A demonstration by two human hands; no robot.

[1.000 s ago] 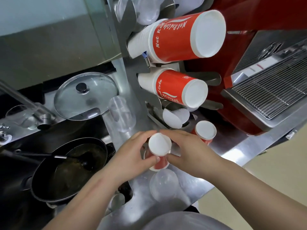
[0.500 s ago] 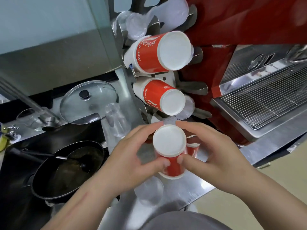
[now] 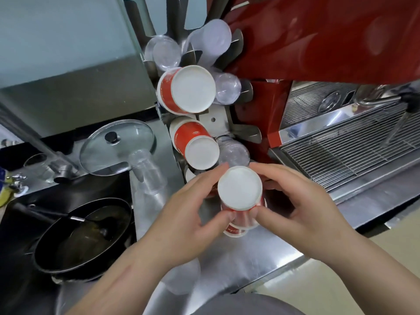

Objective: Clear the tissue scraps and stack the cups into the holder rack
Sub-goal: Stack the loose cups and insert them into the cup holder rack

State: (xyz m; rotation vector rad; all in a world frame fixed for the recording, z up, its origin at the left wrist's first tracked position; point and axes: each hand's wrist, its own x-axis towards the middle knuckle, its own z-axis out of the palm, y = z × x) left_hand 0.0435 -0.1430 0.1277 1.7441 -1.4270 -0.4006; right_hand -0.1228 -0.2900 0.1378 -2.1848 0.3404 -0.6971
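Note:
An upside-down stack of red paper cups (image 3: 239,189) with a white base facing me is held between both hands above the steel counter (image 3: 250,255). My left hand (image 3: 188,214) grips its left side and my right hand (image 3: 293,201) grips its right side, thumbs meeting at the front. Just behind stands the metal holder rack (image 3: 213,120), carrying a large red cup stack (image 3: 188,89), a smaller red cup stack (image 3: 196,144) and clear plastic cups (image 3: 164,52). No tissue scraps are visible.
A clear plastic cup stack (image 3: 147,171) stands left of my hands and another clear cup (image 3: 181,280) lies near the counter's front edge. A black pan (image 3: 86,235) and glass lid (image 3: 118,144) sit left. The red machine's drip grille (image 3: 352,153) is to the right.
Both hands have raised the red cup stack off the counter toward the rack's lower slots. My view has shifted upward, showing more of the rack's top.

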